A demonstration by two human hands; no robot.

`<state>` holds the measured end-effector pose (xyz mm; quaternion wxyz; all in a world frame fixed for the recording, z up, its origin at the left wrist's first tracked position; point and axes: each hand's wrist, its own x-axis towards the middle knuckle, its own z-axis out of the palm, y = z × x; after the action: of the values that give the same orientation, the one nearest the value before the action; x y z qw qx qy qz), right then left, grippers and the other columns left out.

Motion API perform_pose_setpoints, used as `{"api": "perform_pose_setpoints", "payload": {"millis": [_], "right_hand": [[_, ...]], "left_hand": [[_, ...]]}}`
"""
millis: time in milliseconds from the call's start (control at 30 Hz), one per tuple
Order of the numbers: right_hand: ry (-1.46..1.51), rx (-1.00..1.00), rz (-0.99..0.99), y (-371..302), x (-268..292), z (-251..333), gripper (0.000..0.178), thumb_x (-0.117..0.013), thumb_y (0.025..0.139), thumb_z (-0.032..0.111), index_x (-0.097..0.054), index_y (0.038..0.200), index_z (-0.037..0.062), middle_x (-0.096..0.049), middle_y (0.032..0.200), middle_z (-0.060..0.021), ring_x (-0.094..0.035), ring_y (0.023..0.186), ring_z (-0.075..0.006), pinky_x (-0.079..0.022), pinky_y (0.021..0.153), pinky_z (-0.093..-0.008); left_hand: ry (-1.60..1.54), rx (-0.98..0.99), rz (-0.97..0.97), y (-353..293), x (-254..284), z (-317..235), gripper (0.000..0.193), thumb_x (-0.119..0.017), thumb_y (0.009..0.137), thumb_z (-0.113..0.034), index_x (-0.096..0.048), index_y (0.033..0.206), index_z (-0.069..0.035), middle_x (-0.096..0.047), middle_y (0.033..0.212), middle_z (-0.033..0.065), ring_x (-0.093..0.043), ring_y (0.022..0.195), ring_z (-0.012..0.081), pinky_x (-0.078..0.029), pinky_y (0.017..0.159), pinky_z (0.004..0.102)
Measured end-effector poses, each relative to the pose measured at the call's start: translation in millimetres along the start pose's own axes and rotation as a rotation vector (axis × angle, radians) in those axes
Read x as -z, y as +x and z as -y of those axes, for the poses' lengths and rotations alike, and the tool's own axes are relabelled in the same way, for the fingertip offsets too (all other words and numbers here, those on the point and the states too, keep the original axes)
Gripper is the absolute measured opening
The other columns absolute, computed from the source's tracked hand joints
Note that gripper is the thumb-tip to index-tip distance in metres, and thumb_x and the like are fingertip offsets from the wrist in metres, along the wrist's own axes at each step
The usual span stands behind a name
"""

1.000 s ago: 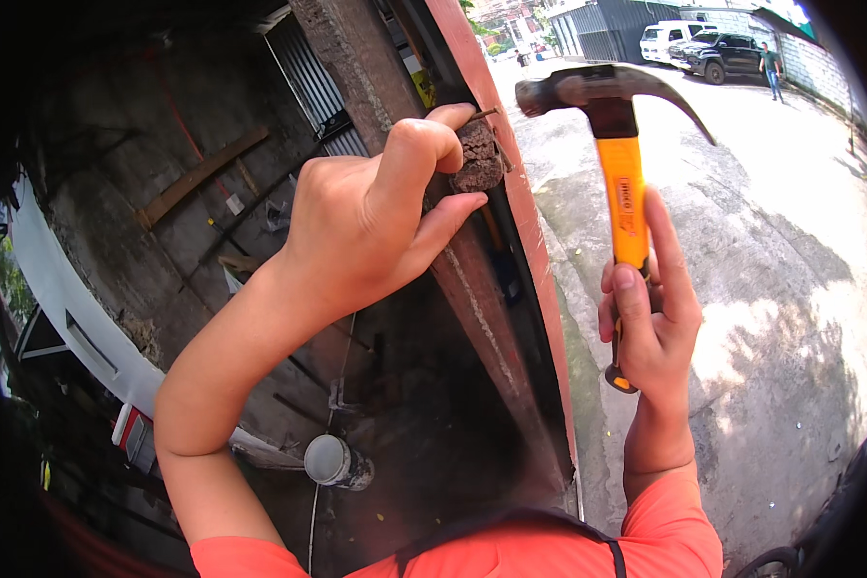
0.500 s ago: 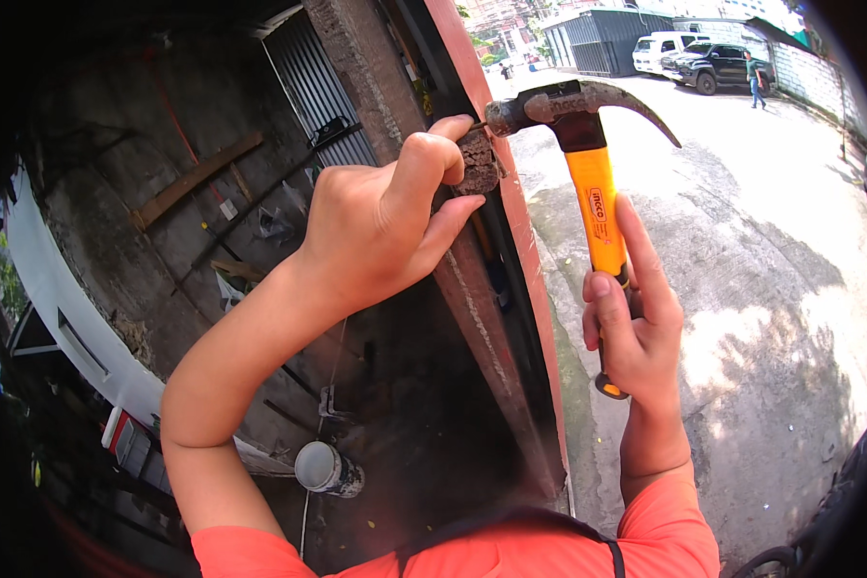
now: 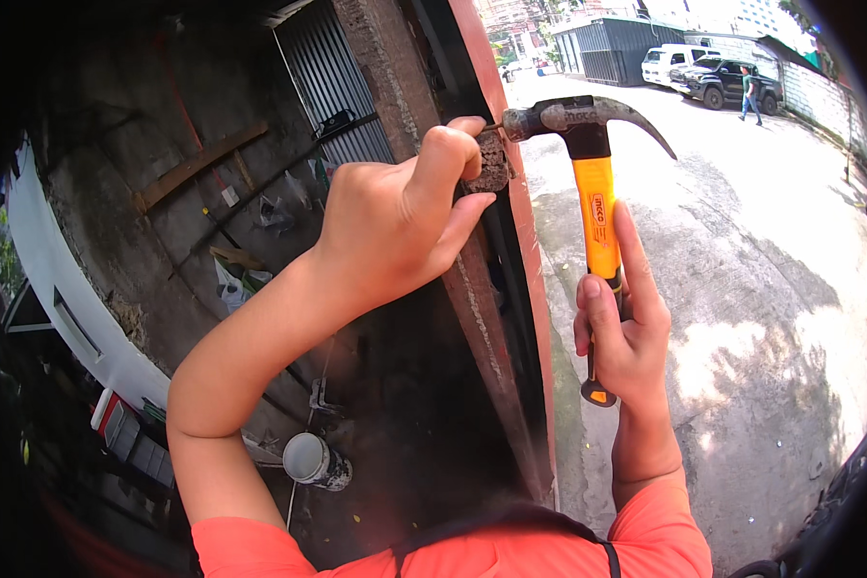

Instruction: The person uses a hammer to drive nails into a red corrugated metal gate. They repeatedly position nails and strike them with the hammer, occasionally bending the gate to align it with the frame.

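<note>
- A wooden board (image 3: pixel 202 170) is on the wall, far to the left of the hammer (image 3: pixel 595 197).
- A white bucket (image 3: pixel 304 457) sits low down, left of the hammer.
- The left hand (image 3: pixel 395 222) is left of the hammer. Its thumb and pointing finger pinch a rough brown block (image 3: pixel 492 166).
- A thin nail (image 3: pixel 492 127) is by that finger, right at the hammer's flat end. I can't tell if they touch.
- The hammer stands up tall, yellow handle down, claw to the right.
- The right hand (image 3: pixel 626 332) is wrapped around the hammer's lower handle.
- A black car (image 3: pixel 722 83) is far behind the hammer, to the right.
</note>
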<state>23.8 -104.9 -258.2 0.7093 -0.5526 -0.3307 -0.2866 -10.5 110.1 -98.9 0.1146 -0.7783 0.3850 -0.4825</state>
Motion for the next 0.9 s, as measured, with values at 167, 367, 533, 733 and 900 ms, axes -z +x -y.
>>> {"api": "perform_pose_setpoints", "payload": {"millis": [167, 367, 533, 733, 900], "right_hand": [[0.343, 0.045, -0.212, 2.3, -1.0, -0.2, 0.06, -0.05, 0.105, 0.002, -0.031, 0.162, 0.0072, -0.058, 0.079, -0.0017, -0.047, 0.051, -0.0032, -0.04, 0.048, -0.0201], [0.052, 0.027, -0.002, -0.5, 7.2, 4.6, 0.064, -0.052, 0.103, 0.001, -0.029, 0.163, 0.0045, -0.065, 0.085, -0.0039, -0.053, 0.054, -0.0038, -0.044, 0.05, -0.0212], [-0.066, 0.063, 0.014, 0.8, 2.2, 2.7, 0.062, -0.054, 0.101, -0.002, -0.035, 0.16, 0.0034, -0.07, 0.098, -0.0085, -0.056, 0.055, -0.0054, -0.048, 0.053, -0.0232], [0.126, -0.002, -0.064, 4.3, 13.0, 7.0, 0.066, -0.048, 0.108, 0.01, -0.017, 0.166, 0.0109, -0.057, 0.078, -0.0029, -0.049, 0.049, -0.0037, -0.039, 0.045, -0.0193], [0.012, 0.001, 0.037, 1.3, 16.9, 4.4, 0.063, -0.048, 0.107, 0.006, -0.024, 0.165, 0.0099, -0.056, 0.077, -0.0017, -0.049, 0.049, -0.0032, -0.04, 0.047, -0.019]], "left_hand": [[-0.012, -0.009, -0.033, 1.5, -3.4, 0.7, 0.045, -0.084, 0.082, -0.007, -0.045, 0.104, -0.002, -0.073, 0.115, 0.0234, -0.072, 0.067, 0.0276, -0.057, 0.06, 0.0287], [0.014, 0.045, 0.005, -1.9, 2.0, -0.5, 0.048, -0.084, 0.082, -0.008, -0.044, 0.107, -0.002, -0.074, 0.115, 0.0228, -0.072, 0.065, 0.0254, -0.054, 0.058, 0.0274], [-0.02, 0.045, -0.017, 0.6, -2.9, 0.2, 0.049, -0.085, 0.082, -0.009, -0.043, 0.108, -0.003, -0.074, 0.114, 0.0223, -0.069, 0.061, 0.0217, -0.053, 0.057, 0.0267], [0.006, 0.074, -0.011, 0.1, 5.1, 1.2, 0.065, -0.09, 0.078, -0.017, -0.045, 0.124, -0.003, -0.073, 0.122, 0.0157, -0.063, 0.061, 0.0187, -0.053, 0.059, 0.0279], [0.135, 0.075, -0.093, 4.7, 17.1, 1.8, 0.069, -0.094, 0.07, -0.027, -0.06, 0.126, -0.007, -0.066, 0.126, 0.0067, -0.064, 0.076, 0.0221, -0.055, 0.068, 0.0316]]}}
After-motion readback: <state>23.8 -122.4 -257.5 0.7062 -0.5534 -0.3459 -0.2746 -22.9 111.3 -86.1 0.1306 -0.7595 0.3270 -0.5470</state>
